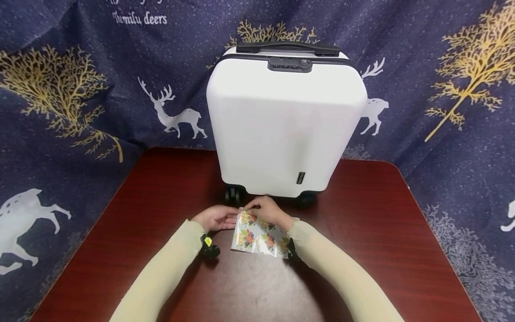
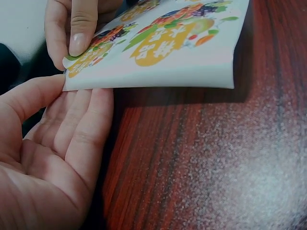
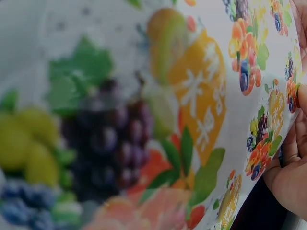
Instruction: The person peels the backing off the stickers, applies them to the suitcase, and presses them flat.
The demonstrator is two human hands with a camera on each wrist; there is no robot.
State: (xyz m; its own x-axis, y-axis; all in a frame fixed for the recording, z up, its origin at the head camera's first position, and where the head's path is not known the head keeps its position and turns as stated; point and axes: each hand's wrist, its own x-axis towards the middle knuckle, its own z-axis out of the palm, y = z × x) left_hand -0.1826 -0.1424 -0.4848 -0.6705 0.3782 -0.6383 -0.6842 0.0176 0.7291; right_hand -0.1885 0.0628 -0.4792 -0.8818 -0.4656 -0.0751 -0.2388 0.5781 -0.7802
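A glossy white plastic bag (image 1: 257, 243) printed with fruit lies between the hands, flat and thin. My right hand (image 1: 267, 210) pinches its far left corner, thumb on the printed face. My left hand (image 1: 219, 218) is at the same corner, palm turned up. In the left wrist view the left thumb and fingers (image 2: 79, 115) meet the bag's edge, and the longer fingers pass beneath it. The bag (image 3: 201, 120) fills most of the right wrist view, its grape and berry prints close to the camera, with the left hand (image 3: 292, 182) at the far edge.
A white suitcase (image 1: 285, 125) with a black handle and wheels stands upright on the dark red table (image 1: 169, 179), just beyond the hands. Behind it hangs a blue cloth (image 1: 177, 58) with deer and tree prints.
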